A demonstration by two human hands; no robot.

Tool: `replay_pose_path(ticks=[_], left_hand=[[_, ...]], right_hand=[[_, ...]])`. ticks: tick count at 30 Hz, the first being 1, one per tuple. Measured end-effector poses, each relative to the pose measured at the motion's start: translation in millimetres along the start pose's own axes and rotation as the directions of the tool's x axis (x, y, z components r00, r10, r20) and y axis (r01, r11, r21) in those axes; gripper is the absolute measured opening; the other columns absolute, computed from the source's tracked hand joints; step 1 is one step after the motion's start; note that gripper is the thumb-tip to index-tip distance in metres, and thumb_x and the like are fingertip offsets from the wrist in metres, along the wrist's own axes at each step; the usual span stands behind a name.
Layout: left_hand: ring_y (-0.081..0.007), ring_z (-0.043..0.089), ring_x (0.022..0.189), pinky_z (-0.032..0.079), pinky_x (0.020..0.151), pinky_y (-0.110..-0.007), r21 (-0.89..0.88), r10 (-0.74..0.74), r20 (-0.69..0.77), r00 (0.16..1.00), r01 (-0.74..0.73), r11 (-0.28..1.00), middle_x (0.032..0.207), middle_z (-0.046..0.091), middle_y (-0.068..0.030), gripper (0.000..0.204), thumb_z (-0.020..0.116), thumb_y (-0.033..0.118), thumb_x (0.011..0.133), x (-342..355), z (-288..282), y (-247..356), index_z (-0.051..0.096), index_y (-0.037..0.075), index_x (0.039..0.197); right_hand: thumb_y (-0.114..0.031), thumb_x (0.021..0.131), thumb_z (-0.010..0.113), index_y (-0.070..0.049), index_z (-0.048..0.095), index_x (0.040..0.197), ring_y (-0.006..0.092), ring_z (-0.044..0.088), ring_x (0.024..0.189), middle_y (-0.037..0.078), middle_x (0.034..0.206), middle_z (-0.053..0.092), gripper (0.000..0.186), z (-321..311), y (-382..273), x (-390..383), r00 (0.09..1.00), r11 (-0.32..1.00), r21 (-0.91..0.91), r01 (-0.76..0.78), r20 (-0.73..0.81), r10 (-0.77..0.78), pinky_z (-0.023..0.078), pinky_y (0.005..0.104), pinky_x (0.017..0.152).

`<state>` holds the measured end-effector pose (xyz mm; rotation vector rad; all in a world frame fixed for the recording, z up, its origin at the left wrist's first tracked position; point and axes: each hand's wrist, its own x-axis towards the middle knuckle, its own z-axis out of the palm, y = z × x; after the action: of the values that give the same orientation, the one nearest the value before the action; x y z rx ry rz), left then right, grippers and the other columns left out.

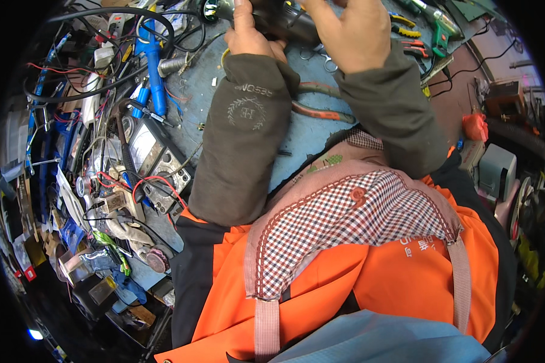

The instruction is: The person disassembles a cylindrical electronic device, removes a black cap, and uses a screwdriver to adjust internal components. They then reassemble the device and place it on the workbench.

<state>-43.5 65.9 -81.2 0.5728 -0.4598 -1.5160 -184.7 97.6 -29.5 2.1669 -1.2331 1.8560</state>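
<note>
At the top edge of the head view, my left hand (251, 37) is closed round a black cylindrical device (293, 24), its thumb lying along the near side. The device is partly cut off by the frame, so its exact kind is unclear. My right hand (360, 36) bends over the device's right end with fingers curled toward it; their tips run out of the picture. Below the hands, a pair of pliers with worn red handles (324, 113) lies between my forearms. Small metal scissors (329, 64) rest just under the device.
A blue-grey work surface (221, 85) lies under my arms. Crowding its left side are a blue tool (154, 66), a multimeter (166, 175), cables and loose parts. At the upper right are red-handled pliers (416, 48) and a green-handled tool (441, 39). A checked apron (345, 209) covers my front.
</note>
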Motion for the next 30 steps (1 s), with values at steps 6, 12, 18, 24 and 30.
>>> replay_pose_path(ticks=[6,12,18,24,30], left_hand=[[-0.0287,0.068,0.109,0.058,0.096,-0.048,0.001,0.025,-0.008,1.0,-0.025,1.0,0.123,0.07,-0.0138,0.07,0.062,0.061,0.102,0,0,-2,0.06,0.0,0.136],[-0.0293,0.068,0.11,0.058,0.098,-0.048,-0.027,-0.008,-0.003,1.0,0.008,1.0,0.125,0.069,-0.0141,0.071,0.062,0.062,0.101,-1,2,1,0.06,0.0,0.137],[-0.0304,0.067,0.117,0.055,0.103,-0.05,-0.021,-0.025,0.081,0.996,0.027,0.999,0.131,0.068,-0.0153,0.075,0.057,0.066,0.102,-2,2,3,0.059,0.001,0.141],[-0.0314,0.065,0.123,0.053,0.106,-0.051,0.045,0.027,0.066,0.997,-0.03,0.999,0.135,0.067,-0.0153,0.078,0.053,0.068,0.103,-13,13,0,0.058,0.001,0.143],[-0.029,0.065,0.127,0.049,0.111,-0.054,0.013,0.115,-0.028,0.993,-0.115,0.993,0.135,0.069,-0.0094,0.05,0.053,0.046,0.108,1,-3,-9,0.06,0.007,0.139]], right_hand=[[-0.001,0.089,0.073,0.004,0.034,0.16,0.0391,0.065,0.121,0.027,0.143,0.058,0.082,-1,-5,4,0.997,0.983,0.17,-0.069,-0.013,0.072,0.051,0.0393,0.103],[-0.002,0.09,0.072,0.006,0.036,0.159,0.0335,0.067,0.114,0.025,0.132,0.065,0.079,-10,3,1,0.994,0.976,0.202,-0.079,0.087,0.063,0.052,0.038,0.101],[0.0,0.089,0.071,0.008,0.041,0.155,0.0307,0.069,0.103,0.027,0.122,0.067,0.074,-1,-7,8,1.0,0.992,-0.125,0.009,0.001,-0.009,0.054,0.0354,0.094],[-0.001,0.09,0.072,0.006,0.047,0.152,0.0138,0.068,0.094,0.022,0.113,0.068,0.068,-11,-16,7,0.882,0.704,0.531,-0.471,0.269,0.388,0.054,0.0279,0.08],[-0.005,0.089,0.076,0.002,0.061,0.137,0.0206,0.07,0.064,0.015,0.077,0.069,0.051,0,-21,6,0.984,0.986,0.074,-0.149,-0.082,0.155,0.054,0.034,0.062]])
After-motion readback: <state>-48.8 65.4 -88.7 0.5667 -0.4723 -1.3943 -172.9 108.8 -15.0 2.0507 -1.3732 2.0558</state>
